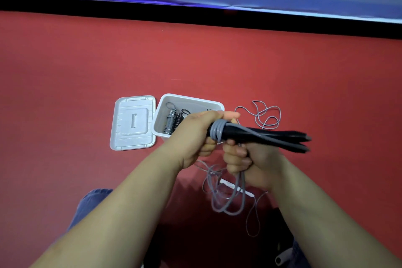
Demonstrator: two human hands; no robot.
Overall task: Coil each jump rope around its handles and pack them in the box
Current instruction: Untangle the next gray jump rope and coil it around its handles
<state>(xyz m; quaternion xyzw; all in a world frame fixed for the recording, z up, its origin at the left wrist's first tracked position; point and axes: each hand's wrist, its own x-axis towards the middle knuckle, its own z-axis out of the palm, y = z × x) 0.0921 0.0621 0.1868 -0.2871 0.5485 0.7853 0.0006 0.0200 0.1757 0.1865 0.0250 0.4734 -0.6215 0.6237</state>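
The jump rope (228,193) is a thin grey cord with two black handles (261,136), and it looks light and limp; that is my judgement from the way its slack droops in loose loops. The handles look stiff and smooth, so they may slip against each other unless they are squeezed together as a pair. The left hand (202,135) is curled tight around the near ends of both handles, just beside the few grey turns (216,131) already wound on them; the free ends of the handles stick out to the right of that grip. The right hand (245,160) sits just below the handles with its fingers closed round the cord, which hangs down from this grip and trails onto the red floor (87,72). The best hold, I judge, is where the left grip is now, at the wound end, with the right feeding cord under light tension so the turns stay snug. Behind the left grip stands the white box (191,101), holding coiled ropes (171,124), with its lid (132,124) lying beside it. Another loose cord (267,115) lies beyond the right grip.
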